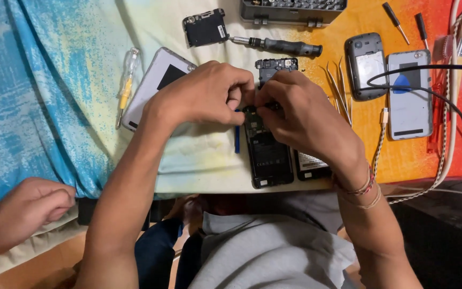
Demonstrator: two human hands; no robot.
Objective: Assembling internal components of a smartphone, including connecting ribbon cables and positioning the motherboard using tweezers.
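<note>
An opened black phone lies back-up on the cloth-covered table, its battery and inner frame showing. My left hand and my right hand meet over the phone's top end, fingers pinched together on a small dark part there. What exactly the fingertips hold is hidden. A blue plastic pry tool lies just left of the phone, partly under my left hand. A black inner cover lies just beyond my knuckles.
A screwdriver and a bit case lie at the far edge. Tweezers, two grey phones, cables and a white back cover surround the work. Another person's hand rests at lower left.
</note>
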